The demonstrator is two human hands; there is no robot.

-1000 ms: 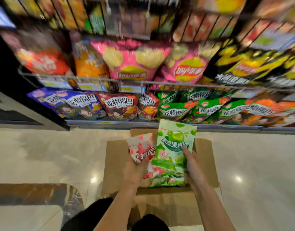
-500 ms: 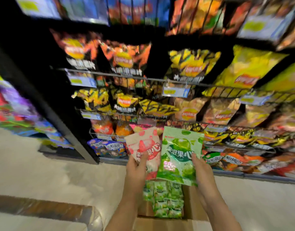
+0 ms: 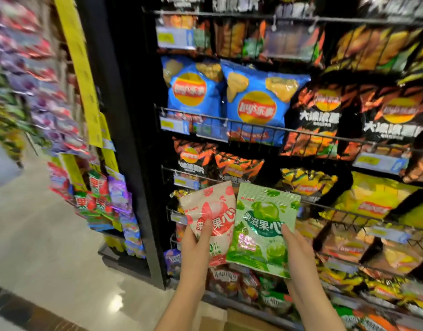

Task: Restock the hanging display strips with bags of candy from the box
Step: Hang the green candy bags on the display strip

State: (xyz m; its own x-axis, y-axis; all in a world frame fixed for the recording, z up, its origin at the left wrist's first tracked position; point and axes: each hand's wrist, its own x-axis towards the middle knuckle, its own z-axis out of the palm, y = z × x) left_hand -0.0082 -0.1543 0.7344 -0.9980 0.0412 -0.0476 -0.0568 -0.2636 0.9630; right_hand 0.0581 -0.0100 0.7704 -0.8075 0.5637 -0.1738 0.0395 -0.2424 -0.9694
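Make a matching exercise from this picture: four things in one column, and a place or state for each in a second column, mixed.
Things:
1. pink candy bag
2. green candy bag
3. blue chip bags
4. yellow display strip

Places or states:
a. hangs on the side of the black rack
b. held in the right hand
c. stand behind a wire rail, above the hands
d. held in the left hand

Pairs: 1-d, 2-b, 3-c, 4-a
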